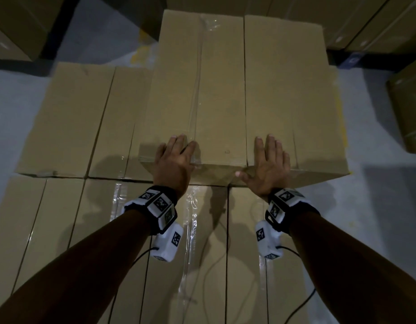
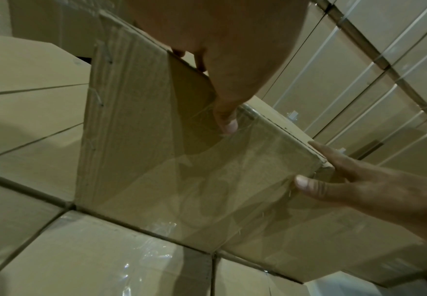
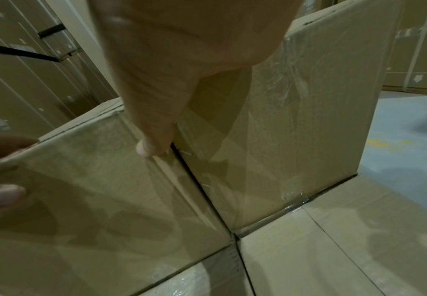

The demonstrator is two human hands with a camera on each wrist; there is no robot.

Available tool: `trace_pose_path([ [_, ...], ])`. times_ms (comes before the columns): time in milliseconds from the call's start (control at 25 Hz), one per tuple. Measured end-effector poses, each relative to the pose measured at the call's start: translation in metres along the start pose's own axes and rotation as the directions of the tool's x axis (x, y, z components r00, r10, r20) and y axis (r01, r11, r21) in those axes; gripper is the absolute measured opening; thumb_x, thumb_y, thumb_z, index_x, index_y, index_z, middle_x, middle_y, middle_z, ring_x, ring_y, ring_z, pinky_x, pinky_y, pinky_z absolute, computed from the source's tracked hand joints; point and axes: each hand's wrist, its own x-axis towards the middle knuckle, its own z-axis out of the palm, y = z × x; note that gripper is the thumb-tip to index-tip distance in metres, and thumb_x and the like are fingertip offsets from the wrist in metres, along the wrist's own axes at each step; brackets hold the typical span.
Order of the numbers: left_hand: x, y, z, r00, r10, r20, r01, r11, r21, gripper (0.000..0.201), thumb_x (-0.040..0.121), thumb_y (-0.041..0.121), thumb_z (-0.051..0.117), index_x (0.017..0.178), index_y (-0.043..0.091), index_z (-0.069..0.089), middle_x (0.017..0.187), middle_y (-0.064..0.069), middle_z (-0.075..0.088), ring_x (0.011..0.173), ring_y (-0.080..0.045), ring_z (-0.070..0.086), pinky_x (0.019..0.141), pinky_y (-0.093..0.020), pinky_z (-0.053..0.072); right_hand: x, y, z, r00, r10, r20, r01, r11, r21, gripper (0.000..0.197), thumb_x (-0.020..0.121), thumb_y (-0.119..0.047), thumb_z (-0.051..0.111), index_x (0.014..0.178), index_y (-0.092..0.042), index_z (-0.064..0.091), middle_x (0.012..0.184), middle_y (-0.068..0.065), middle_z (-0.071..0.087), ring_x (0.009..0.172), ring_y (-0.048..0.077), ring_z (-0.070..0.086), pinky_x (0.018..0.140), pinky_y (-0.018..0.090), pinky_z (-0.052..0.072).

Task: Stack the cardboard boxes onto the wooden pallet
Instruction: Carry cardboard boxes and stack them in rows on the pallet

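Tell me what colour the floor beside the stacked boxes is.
Pale grey-blue floor, with yellow marks; clearest in the head view.

Room around the upper boxes

My left hand (image 1: 173, 160) and right hand (image 1: 269, 162) lie flat on the near top edge of two upper cardboard boxes (image 1: 225, 90), which block the way ahead. The lower layer of boxes (image 1: 85, 127) leaves open top surface to my left and beneath my forearms; bare grey floor (image 1: 377, 183) lies right; stacked cartons (image 1: 366, 22) wall off the back.
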Motion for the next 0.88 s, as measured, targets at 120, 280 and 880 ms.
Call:
trace_pose_path([
  [120,0.002,0.0,-0.001,1.0,-0.008,0.014,0.008,1.0,-0.012,0.061,0.08,0.025,0.079,0.136,0.013,0.057,0.146,-0.019,0.049,0.137,-0.037,0.043,0.111,-0.054,0.032,0.0,0.0,0.001,1.0,0.007,-0.013,-0.007,1.0,0.0,0.105,0.089,-0.076,0.041,0.157,-0.021,-0.016,0.164,0.012,-0.023,0.152,0.033,-0.016,0.123,0.049,-0.004],
  [280,0.004,0.001,-0.001,1.0,-0.017,0.018,0.018,1.0,-0.017,0.061,0.081,0.025,0.077,0.137,0.014,0.056,0.148,-0.017,0.048,0.139,-0.035,0.041,0.113,-0.052,0.029,0.0,-0.001,0.004,0.998,0.007,-0.06,-0.006,1.0,0.017,0.102,0.089,-0.074,0.041,0.159,-0.021,-0.011,0.165,0.012,-0.018,0.153,0.033,-0.012,0.124,0.05,-0.002],
  [880,0.004,0.006,0.004,0.968,-0.039,0.247,-0.015,0.976,0.216,0.071,0.101,0.034,0.038,0.158,0.028,-0.005,0.165,-0.014,-0.005,0.152,-0.033,-0.002,0.121,-0.049,0.003,0.004,0.002,0.002,1.0,0.016,-0.023,-0.016,1.0,-0.015,0.103,0.09,-0.068,0.051,0.158,-0.022,-0.012,0.165,0.011,-0.017,0.153,0.033,-0.01,0.123,0.049,0.001],
])
